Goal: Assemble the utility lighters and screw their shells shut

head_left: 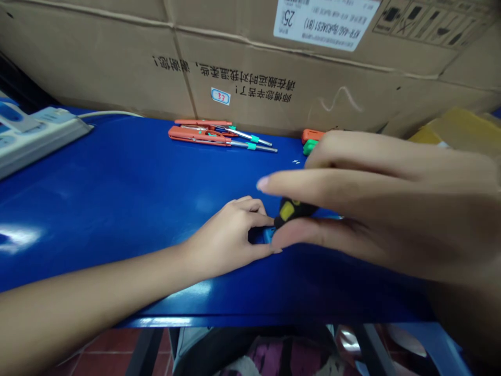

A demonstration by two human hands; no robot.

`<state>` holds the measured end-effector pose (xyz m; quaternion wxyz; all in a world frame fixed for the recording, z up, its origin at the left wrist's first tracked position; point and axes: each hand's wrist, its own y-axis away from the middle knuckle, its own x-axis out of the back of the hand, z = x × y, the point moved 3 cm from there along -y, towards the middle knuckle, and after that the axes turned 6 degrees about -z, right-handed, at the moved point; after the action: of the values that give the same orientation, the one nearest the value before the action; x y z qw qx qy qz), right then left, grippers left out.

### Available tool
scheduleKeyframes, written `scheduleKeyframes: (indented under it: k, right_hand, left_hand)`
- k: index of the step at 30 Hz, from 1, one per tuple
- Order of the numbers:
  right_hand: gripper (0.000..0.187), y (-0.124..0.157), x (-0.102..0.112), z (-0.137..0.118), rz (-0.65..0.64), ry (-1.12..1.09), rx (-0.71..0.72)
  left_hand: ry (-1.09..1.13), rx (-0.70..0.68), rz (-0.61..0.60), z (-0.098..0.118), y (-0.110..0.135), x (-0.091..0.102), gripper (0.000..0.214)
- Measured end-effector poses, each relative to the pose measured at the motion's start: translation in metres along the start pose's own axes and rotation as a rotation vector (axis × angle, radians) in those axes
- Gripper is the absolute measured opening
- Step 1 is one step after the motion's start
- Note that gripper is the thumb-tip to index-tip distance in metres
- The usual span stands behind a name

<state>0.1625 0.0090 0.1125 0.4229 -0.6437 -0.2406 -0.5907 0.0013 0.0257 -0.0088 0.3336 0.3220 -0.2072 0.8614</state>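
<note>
My right fingers (303, 233) pinch a black-yellow handle (287, 210) mid-frame, visible length slanting lower-left; my left fingers (260, 220) grip a blue piece (268, 235).

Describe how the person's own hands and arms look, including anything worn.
The slim, ungloved left hand and bare left forearm show no sleeve, watch, bracelet or visible ring. The ungloved right hand is slightly blurred, with no ring visible; its forearm cannot be made out.

The left forearm (97, 295) slants inward, left hand (225, 236) curled. The right hand (395, 209) pinches between thumb (299, 233) and forefinger (313, 185).
</note>
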Motion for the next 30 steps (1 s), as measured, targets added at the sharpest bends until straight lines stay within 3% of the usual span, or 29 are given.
scheduleKeyframes:
  k: [2,5,9,12,15,19,22,25,27,30]
  right_hand:
    - [0.045,0.002,0.0004,0.0014,0.015,0.048,-0.005]
    - [0.052,0.0055,-0.0007,0.0047,-0.062,-0.019,0.036]
    - [0.035,0.0052,-0.0026,0.0092,-0.067,-0.043,0.009]
    - [0.038,0.0032,-0.0017,0.0098,0.003,-0.053,-0.004]
    - [0.035,0.0016,0.0007,0.0073,-0.009,-0.181,0.075]
    - [0.011,0.0009,0.003,0.0062,-0.004,-0.229,0.075]
    - [0.031,0.0035,0.002,0.0065,-0.03,-0.11,0.027]
    - [0.05,0.0062,0.0011,0.0039,-0.12,-0.185,0.102]
    - [0.04,0.0063,0.0027,0.0023,-0.105,-0.198,0.125]
    - [0.032,0.0058,0.0038,0.0031,-0.039,-0.087,0.033]
  left_hand:
    - [-0.02,-0.001,-0.006,-0.0001,-0.0001,-0.0002,0.024]
    - [-0.055,-0.022,0.019,0.002,0.0003,0.0005,0.026]
    - [-0.095,-0.002,0.018,0.0017,0.0007,0.0001,0.026]
    - [-0.091,-0.019,0.007,0.0001,0.0006,-0.001,0.029]
    - [-0.078,-0.028,0.022,0.0003,0.0004,-0.0003,0.028]
    - [-0.077,0.018,-0.031,0.0029,-0.0002,0.0008,0.03]
    - [-0.056,0.035,-0.039,0.004,-0.0003,0.0014,0.029]
    - [-0.046,0.021,-0.004,0.0034,-0.0003,0.0023,0.027]
    - [-0.036,0.013,-0.01,0.003,-0.0006,0.0023,0.03]
    - [-0.029,0.031,-0.053,0.0028,-0.0009,0.0017,0.032]
